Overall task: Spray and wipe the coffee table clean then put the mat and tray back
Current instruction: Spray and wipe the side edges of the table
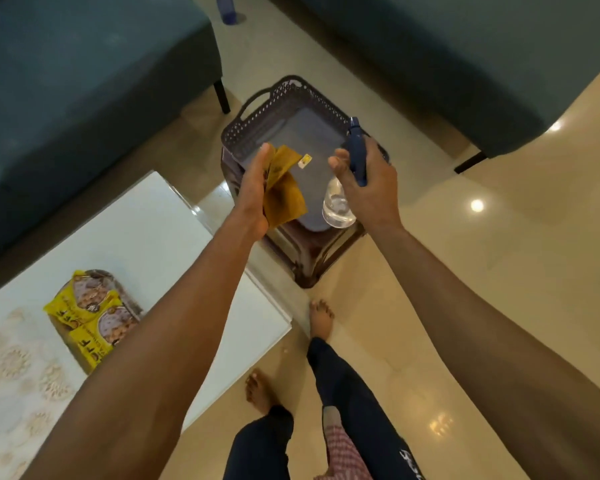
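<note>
From the head view, your left hand point(253, 188) grips a folded mustard-yellow cloth point(286, 188), and your right hand point(368, 181) is wrapped around the dark blue neck of a clear spray bottle point(338, 206). Both hover over a dark perforated plastic basket point(257, 123) sitting on a brown stool point(302, 261), which stands just beyond the far right corner of the glossy white surface point(146, 237). On that surface lie a lace-patterned mat point(14, 375) and a tray point(99, 299) holding yellow snack packets point(90, 327). Teal sofas point(66, 81) flank the shiny tiled floor point(499, 254).
</note>
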